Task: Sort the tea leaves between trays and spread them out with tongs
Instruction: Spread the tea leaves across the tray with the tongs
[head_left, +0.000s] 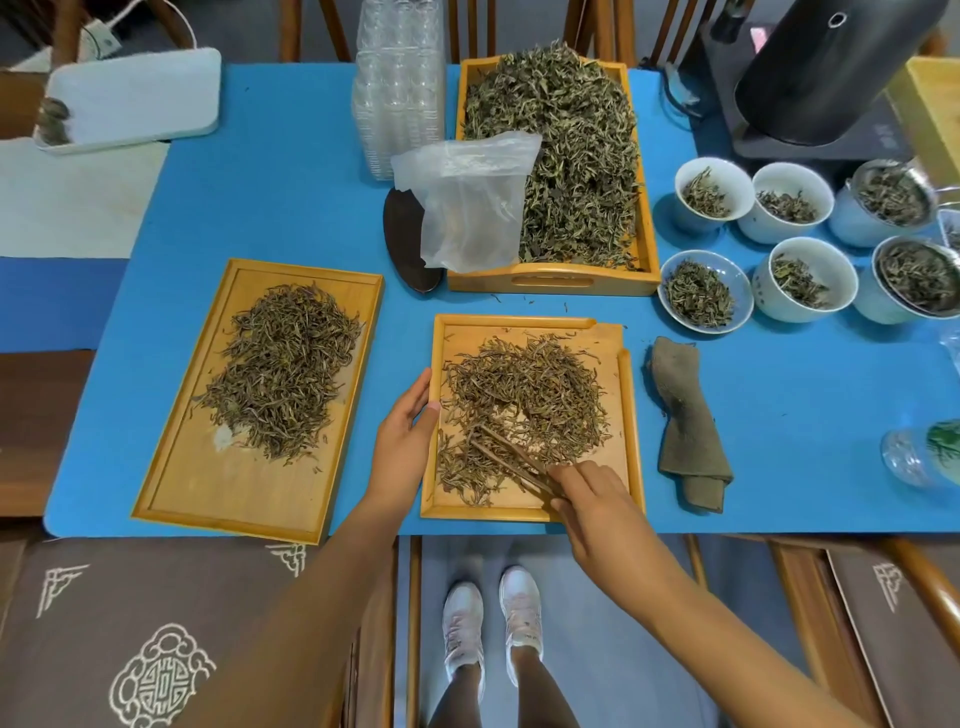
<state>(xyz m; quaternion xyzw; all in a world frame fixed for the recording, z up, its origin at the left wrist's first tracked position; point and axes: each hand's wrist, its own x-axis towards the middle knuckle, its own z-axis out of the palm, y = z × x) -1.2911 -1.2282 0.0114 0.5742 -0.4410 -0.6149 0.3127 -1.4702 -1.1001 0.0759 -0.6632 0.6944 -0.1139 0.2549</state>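
Observation:
A small wooden tray (626, 415) lies near the table's front edge with a spread of dry tea leaves (530, 395) in it. My right hand (592, 499) grips dark wooden tongs (511, 457), whose tips rest in the leaves at the tray's lower left. My left hand (405, 441) holds the tray's left rim, thumb on the edge. A longer wooden tray (208, 483) to the left carries its own pile of leaves (285, 369). At the back stands a deep tray (550, 283) heaped with greener leaves (566, 150).
A folded grey cloth (688, 421) lies right of the small tray. Several white bowls of leaves (748, 260) crowd the right side. A plastic bag (472, 202), a dark scoop (405, 244) and stacked clear cups (397, 88) sit mid-table. A black appliance (826, 67) stands back right.

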